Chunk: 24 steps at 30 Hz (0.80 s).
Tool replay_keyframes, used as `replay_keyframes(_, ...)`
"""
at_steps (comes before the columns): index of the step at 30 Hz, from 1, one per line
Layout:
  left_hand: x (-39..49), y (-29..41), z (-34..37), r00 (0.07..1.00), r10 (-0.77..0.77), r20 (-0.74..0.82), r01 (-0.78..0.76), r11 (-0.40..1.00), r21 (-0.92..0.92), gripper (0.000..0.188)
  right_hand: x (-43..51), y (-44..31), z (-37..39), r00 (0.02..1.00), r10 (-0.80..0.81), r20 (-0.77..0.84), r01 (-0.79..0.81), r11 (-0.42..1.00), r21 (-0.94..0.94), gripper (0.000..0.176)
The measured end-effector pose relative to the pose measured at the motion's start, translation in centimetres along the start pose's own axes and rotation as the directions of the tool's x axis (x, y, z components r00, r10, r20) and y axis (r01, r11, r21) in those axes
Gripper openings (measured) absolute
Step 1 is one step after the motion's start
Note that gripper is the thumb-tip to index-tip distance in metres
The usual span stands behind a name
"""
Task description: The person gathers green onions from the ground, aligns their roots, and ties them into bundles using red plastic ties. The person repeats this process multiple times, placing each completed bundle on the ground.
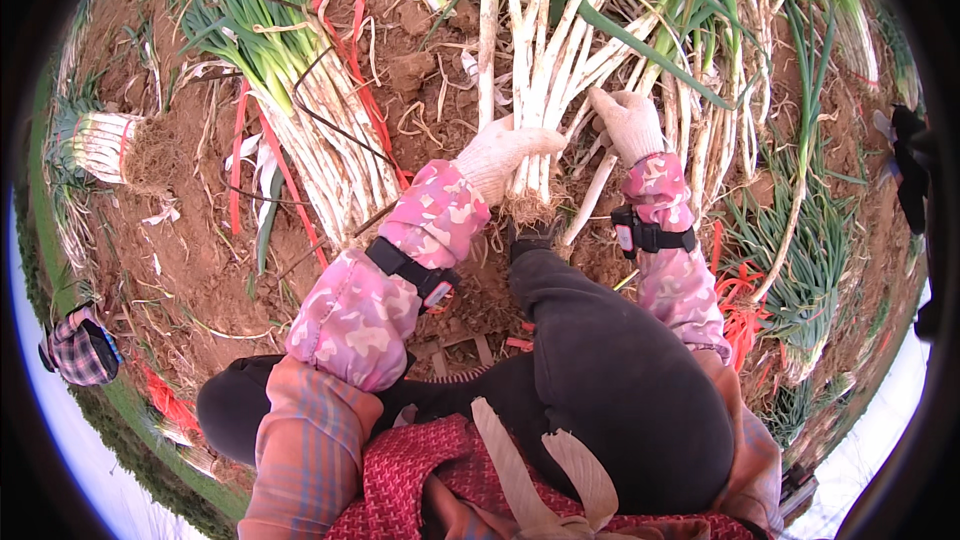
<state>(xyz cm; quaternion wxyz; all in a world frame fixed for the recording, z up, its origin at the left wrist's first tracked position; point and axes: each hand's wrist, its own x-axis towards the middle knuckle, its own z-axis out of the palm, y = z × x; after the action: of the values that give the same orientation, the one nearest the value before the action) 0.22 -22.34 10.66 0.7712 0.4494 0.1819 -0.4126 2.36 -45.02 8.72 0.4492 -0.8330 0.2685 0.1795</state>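
My left hand (504, 157), in a pale knit glove, is closed around the lower white stalks of a bunch of green onions (541, 101), just above their roots. Close by on the right, my right hand (625, 124), gloved too, has its thumb and fingers bent at the stalks of the loose green onions (697, 101); whether it grips one is not clear. A single stalk (592, 199) slants down below it. To the left lies a large bundle of green onions (322, 135) on a thin dark metal rod frame, with red plastic ribbon (360, 82) beside and under it.
A tied bundle (105, 146) lies on the soil at far left. More green onions (799, 262) and a heap of red ribbon (739, 307) are at right. My shoe (531, 240) is just under the held roots. A person in plaid (82, 349) is at the far left edge.
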Motion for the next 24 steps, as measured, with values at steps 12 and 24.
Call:
replay_keyframes(12,0.1,0.9,-0.5,0.998,0.015,0.058,-0.017,0.999,0.043,0.037,-1.7,0.7,-0.7,0.962,-0.154,-0.225,0.042,0.899,-0.436,0.051)
replay_keyframes(24,0.1,0.6,0.1,0.990,-0.080,0.112,0.088,0.994,-0.064,0.035,-3.7,-1.1,-1.0,0.969,-0.042,0.243,-0.118,0.784,0.609,0.019)
